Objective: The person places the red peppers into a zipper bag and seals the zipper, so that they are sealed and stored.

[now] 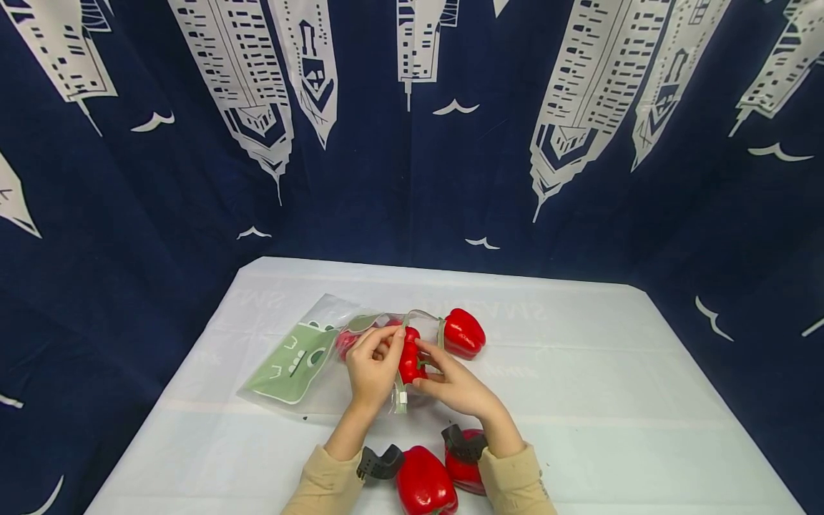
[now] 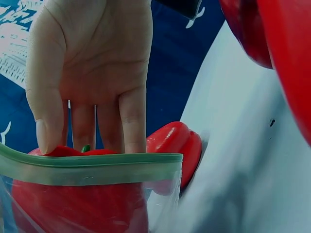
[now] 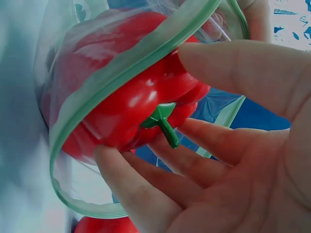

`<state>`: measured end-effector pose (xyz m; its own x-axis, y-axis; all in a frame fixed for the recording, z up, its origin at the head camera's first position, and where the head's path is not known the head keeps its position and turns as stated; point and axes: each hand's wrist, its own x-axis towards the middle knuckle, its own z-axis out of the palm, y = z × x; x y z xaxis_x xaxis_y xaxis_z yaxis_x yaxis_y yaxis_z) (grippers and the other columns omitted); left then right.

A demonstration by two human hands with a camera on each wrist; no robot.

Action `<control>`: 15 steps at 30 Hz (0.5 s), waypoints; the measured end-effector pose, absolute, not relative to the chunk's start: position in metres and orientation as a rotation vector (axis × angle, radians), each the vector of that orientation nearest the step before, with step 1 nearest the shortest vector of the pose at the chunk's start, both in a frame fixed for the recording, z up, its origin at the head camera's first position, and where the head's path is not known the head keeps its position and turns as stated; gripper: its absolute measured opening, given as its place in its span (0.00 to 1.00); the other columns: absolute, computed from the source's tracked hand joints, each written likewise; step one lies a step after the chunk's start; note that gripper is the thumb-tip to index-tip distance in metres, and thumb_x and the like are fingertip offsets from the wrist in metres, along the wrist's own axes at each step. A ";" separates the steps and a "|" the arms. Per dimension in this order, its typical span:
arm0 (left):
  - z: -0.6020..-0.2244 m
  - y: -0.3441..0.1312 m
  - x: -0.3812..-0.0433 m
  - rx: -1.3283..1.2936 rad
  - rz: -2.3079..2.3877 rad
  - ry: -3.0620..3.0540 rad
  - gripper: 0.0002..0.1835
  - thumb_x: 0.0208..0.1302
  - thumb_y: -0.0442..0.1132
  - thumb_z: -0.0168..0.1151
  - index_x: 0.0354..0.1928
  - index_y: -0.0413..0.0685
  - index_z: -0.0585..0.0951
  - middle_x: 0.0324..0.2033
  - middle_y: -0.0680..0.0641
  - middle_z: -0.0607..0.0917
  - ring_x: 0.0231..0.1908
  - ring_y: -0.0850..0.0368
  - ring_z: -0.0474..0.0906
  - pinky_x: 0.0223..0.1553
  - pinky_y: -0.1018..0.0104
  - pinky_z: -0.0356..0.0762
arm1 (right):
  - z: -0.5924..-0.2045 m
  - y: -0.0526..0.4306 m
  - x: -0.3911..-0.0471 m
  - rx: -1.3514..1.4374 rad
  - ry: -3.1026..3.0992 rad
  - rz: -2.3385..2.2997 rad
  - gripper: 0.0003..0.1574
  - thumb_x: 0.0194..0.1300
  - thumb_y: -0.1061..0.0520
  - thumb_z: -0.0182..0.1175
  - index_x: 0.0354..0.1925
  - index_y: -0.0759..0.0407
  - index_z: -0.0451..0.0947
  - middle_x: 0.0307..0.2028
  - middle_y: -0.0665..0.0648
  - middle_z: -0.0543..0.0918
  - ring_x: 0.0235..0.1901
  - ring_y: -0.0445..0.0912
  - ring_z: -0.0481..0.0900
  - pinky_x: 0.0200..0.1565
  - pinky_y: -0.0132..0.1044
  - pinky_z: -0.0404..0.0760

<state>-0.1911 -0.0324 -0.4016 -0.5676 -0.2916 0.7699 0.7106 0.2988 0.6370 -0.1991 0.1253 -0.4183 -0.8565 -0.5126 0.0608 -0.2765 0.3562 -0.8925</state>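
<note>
My left hand (image 1: 373, 368) pinches the green zip rim of a clear plastic bag (image 1: 380, 386) near its open mouth; in the right wrist view part of this hand (image 3: 257, 17) shows behind the rim. With thumb and spread fingers, my right hand (image 1: 460, 383) holds a glossy red bell pepper (image 3: 141, 107) at that mouth. The pepper is partly behind the clear film, its green stem towards the right palm. The left wrist view has the right hand (image 2: 102, 58) with fingers reaching behind the pepper. Another bell pepper (image 1: 346, 345) lies inside the bag.
A third bell pepper (image 1: 465, 333) lies on the white table (image 1: 579, 372) by the bag's right rim. Two more, one bell pepper (image 1: 425, 479) and another bell pepper (image 1: 463, 472), lie between the sleeves. A green cartoon face (image 1: 290, 365) decorates the bag. Behind hangs a navy cloth (image 1: 412, 186).
</note>
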 end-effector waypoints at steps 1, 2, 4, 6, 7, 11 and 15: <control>-0.401 -0.032 -0.191 -0.384 -1.422 -1.681 0.04 0.49 0.20 0.65 0.27 0.31 0.82 0.17 0.43 0.77 0.14 0.57 0.66 0.16 0.77 0.63 | -0.418 0.125 -0.199 -0.708 2.389 -1.506 0.42 0.60 0.59 0.62 0.68 0.65 0.56 0.65 0.65 0.62 0.62 0.63 0.63 0.53 0.48 0.74; -0.401 -0.032 -0.191 -0.383 -1.423 -1.682 0.04 0.49 0.20 0.65 0.27 0.31 0.82 0.17 0.43 0.77 0.14 0.57 0.66 0.16 0.78 0.63 | -0.419 0.125 -0.199 -0.707 2.387 -1.512 0.42 0.60 0.59 0.62 0.67 0.66 0.56 0.65 0.65 0.62 0.62 0.63 0.63 0.53 0.48 0.74; -0.401 -0.033 -0.191 -0.382 -1.421 -1.684 0.03 0.49 0.20 0.65 0.27 0.31 0.82 0.17 0.43 0.77 0.13 0.57 0.66 0.16 0.78 0.63 | -0.419 0.124 -0.200 -0.703 2.387 -1.523 0.41 0.60 0.58 0.62 0.67 0.67 0.57 0.65 0.65 0.63 0.62 0.63 0.64 0.52 0.48 0.75; -0.401 -0.033 -0.191 -0.386 -1.420 -1.682 0.03 0.49 0.21 0.65 0.27 0.31 0.82 0.17 0.43 0.77 0.13 0.57 0.66 0.16 0.78 0.63 | -0.420 0.124 -0.200 -0.697 2.392 -1.530 0.41 0.59 0.58 0.63 0.66 0.68 0.59 0.64 0.65 0.64 0.61 0.63 0.65 0.52 0.47 0.75; -0.401 -0.033 -0.191 -0.389 -1.420 -1.681 0.02 0.50 0.21 0.65 0.28 0.30 0.82 0.17 0.43 0.77 0.13 0.57 0.66 0.16 0.78 0.63 | -0.420 0.124 -0.200 -0.694 2.396 -1.533 0.40 0.59 0.58 0.63 0.65 0.68 0.59 0.64 0.65 0.65 0.61 0.63 0.65 0.51 0.47 0.75; -0.401 -0.033 -0.191 -0.399 -1.419 -1.669 0.03 0.50 0.21 0.65 0.27 0.30 0.82 0.16 0.42 0.76 0.13 0.57 0.66 0.15 0.78 0.63 | -0.419 0.124 -0.199 -0.706 2.401 -1.535 0.37 0.60 0.59 0.62 0.65 0.67 0.61 0.63 0.65 0.66 0.60 0.64 0.66 0.52 0.49 0.74; -0.402 -0.033 -0.192 -0.395 -1.415 -1.666 0.04 0.48 0.20 0.65 0.27 0.31 0.82 0.17 0.43 0.77 0.13 0.57 0.66 0.15 0.78 0.63 | -0.419 0.124 -0.199 -0.744 2.416 -1.502 0.33 0.63 0.61 0.58 0.64 0.67 0.63 0.62 0.65 0.67 0.59 0.64 0.67 0.52 0.51 0.74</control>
<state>-0.1917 -0.0326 -0.4023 -0.5550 -0.2926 0.7787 0.7212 0.2973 0.6257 -0.1993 0.1242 -0.4187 -0.8530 -0.5138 0.0920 -0.3098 0.3565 -0.8814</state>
